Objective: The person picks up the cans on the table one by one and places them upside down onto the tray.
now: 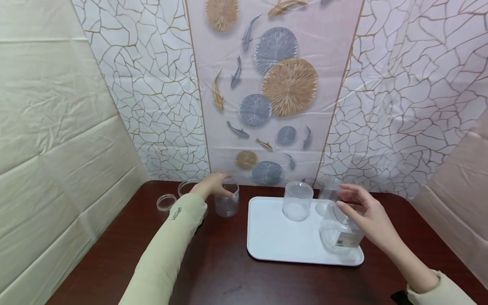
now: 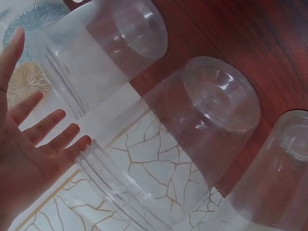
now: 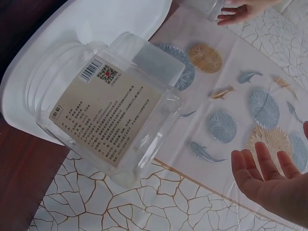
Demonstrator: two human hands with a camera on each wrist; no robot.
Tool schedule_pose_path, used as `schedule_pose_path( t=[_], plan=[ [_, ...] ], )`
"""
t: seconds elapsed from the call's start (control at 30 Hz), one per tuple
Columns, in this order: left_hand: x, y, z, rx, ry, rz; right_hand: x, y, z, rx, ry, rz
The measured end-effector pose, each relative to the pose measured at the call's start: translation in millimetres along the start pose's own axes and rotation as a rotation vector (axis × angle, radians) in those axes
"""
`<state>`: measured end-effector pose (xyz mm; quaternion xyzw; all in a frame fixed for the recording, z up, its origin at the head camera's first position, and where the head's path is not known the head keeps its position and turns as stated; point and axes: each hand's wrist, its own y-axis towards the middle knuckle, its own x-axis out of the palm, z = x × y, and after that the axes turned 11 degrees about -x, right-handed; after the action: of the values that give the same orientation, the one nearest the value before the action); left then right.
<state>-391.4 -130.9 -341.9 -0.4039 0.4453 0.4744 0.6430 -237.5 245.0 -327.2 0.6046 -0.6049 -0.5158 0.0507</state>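
My left hand (image 1: pixel 213 185) has its thumb and fingers spread at the rim of a clear cylindrical jar (image 1: pixel 227 206) standing on the table. In the left wrist view the fingers (image 2: pixel 44 132) are spread beside the rims of clear jars, one of them a middle jar (image 2: pixel 192 139). My right hand (image 1: pixel 367 214) is at the right end of the white tray (image 1: pixel 274 241), its fingers loosely bent. Next to it stands a clear jar with a printed label (image 1: pixel 343 233); the right wrist view shows this labelled jar (image 3: pixel 106 110) apart from the fingers.
Two more clear containers, a short wide jar (image 1: pixel 298 203) and a taller jar (image 1: pixel 328 192), stand along the tray's back. Left of my left forearm are a small clear jar (image 1: pixel 166 202) and a wider jar (image 1: pixel 187 186), partly hidden by the sleeve. A patterned cloth (image 1: pixel 263 127) hangs behind the table.
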Motion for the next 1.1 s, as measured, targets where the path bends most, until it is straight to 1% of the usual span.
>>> schedule_pose_path(
  t=[0.07,0.13,0.33,0.43,0.5,0.63,0.77,0.87,0.97,1.1],
  plan=[
    [-1.3,0.2,1.8,-0.032,-0.015,-0.017,1.4,0.2,-0.6,-0.002,0.004,-0.006],
    [-2.3,0.6,3.1,-0.052,-0.017,-0.022,2.7,0.6,-1.2,-0.005,0.011,-0.007],
    [-4.6,3.6,7.8,-0.094,-0.026,-0.059,5.2,3.5,-4.3,-0.017,0.013,-0.011],
    [-7.1,5.0,13.0,-0.117,-0.019,-0.065,6.6,6.2,-6.3,-0.022,-0.002,-0.015],
    [-8.9,5.3,17.0,-0.130,0.003,-0.061,8.0,7.9,-7.3,-0.026,-0.008,-0.021],
    [-11.5,3.1,24.5,-0.157,0.046,-0.079,11.1,8.9,-8.8,-0.032,-0.005,-0.033],
    [-12.2,-2.4,28.5,-0.199,0.016,-0.126,13.4,7.9,-9.4,-0.033,-0.001,-0.037],
    [-9.6,-2.7,27.6,-0.212,0.002,-0.137,15.0,6.1,-8.8,-0.027,-0.009,-0.040],
    [-7.3,-0.4,27.9,-0.212,-0.003,-0.133,15.9,4.2,-8.2,-0.018,-0.025,-0.042],
    [-9.3,1.8,31.1,-0.214,0.003,-0.132,16.4,5.1,-9.4,-0.020,-0.026,-0.044]
  ],
)
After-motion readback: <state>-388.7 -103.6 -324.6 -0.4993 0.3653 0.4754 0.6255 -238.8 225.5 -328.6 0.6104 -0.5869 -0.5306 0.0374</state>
